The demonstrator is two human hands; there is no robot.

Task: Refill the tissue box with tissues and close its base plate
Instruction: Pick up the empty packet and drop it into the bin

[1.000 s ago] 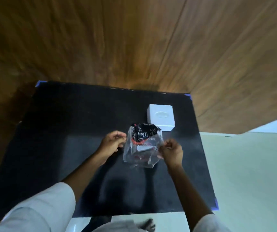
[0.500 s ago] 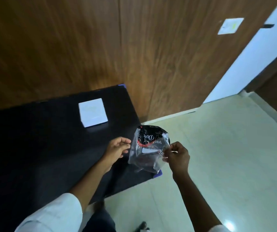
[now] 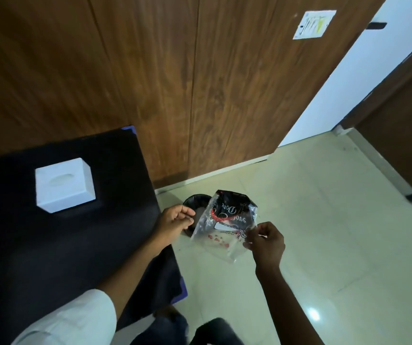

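Note:
The white tissue box (image 3: 64, 185) stands on the black table (image 3: 50, 245), its oval slot facing up, well left of both hands. My right hand (image 3: 264, 242) pinches the lower right edge of a clear plastic tissue wrapper (image 3: 225, 225) with black and red print. The wrapper looks empty and hangs over the floor, just past the table's right edge. My left hand (image 3: 175, 220) hovers beside the wrapper's left edge with loosely curled fingers, and a small gap shows between them.
A small round black bin (image 3: 195, 204) sits on the pale tiled floor (image 3: 324, 245) right behind the wrapper, next to the table's edge. A wood-panelled wall (image 3: 200, 83) rises behind, with a paper notice (image 3: 314, 23) on it.
The view has swung right, so the table and box now lie at the left. Both hands carried the wrapper off the table and out over the floor by the bin.

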